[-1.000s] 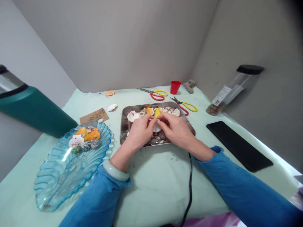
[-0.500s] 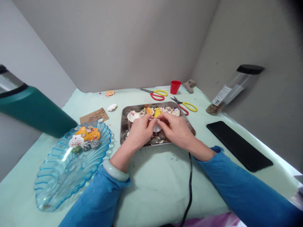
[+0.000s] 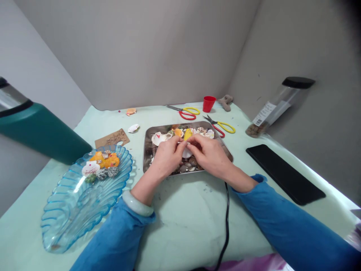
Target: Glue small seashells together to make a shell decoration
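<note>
Left hand (image 3: 167,156): fingertips pinch white shell (image 3: 186,153)
Right hand (image 3: 209,155): grips white shell too
Place: above tray (image 3: 146,150), among shells

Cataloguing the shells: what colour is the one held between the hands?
White; the shell shows best in the head view.

The pale green table (image 3: 183,210) carries a metal tray (image 3: 146,150) at its middle and a blue glass dish (image 3: 73,210) to the left. Behind lie a brown card (image 3: 112,138), two scissors (image 3: 186,111) and a red cup (image 3: 209,104). On the right is a flat black slab (image 3: 284,174), possibly a tablet.
</note>
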Demonstrator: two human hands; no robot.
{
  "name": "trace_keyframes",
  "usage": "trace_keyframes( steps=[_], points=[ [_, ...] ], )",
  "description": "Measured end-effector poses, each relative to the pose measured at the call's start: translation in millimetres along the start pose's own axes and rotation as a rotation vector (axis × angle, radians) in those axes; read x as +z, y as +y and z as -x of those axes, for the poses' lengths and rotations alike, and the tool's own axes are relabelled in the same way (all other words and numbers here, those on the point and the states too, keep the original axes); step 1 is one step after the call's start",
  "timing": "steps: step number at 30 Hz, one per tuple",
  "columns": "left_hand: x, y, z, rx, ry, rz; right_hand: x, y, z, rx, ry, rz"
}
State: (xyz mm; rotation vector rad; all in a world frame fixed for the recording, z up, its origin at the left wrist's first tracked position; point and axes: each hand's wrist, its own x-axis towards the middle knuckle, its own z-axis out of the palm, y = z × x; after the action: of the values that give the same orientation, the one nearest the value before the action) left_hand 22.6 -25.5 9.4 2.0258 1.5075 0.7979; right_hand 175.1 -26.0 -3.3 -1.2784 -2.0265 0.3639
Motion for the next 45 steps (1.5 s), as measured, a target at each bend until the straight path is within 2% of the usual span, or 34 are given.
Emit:
trace_keyframes(
  steps=[14, 30, 45],
  points=[
    [-0.1, -2.0, -0.8, 0.024, 0.019, -0.062, 0.8, 1.0, 0.4, -0.01, -0.007, 0.017],
    [1.7, -3.5, -1.5, -0.004, 0.047, -0.037, -0.1, -1.0, -0.2, 0.003, 0.002, 0.013],
    [1.6, -3.8, -0.2, -0.003, 0.026, 0.014, -0.6, -0.4, 0.1, -0.003, 0.003, 0.021]
  ],
)
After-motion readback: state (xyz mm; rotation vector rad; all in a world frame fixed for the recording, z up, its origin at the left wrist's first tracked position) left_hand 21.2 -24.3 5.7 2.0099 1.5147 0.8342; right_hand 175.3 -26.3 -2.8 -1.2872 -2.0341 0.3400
